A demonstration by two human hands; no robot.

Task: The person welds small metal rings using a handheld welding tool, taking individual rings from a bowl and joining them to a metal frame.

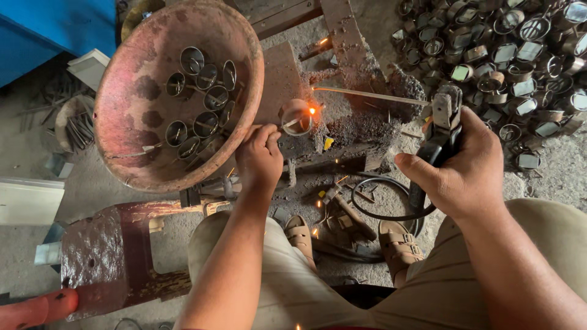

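Note:
My left hand pinches a thin wire stem joined to a small metal ring, held against a rusty metal block. An orange glowing spot sits on the ring's right edge. My right hand grips a black welding electrode holder. Its long thin rod points left, and the tip hangs just above the ring.
A big rusty pink bowl to the left holds several metal rings with stems. A heap of similar rings lies at top right. A black cable loops by my sandalled feet. A rusty stand sits at lower left.

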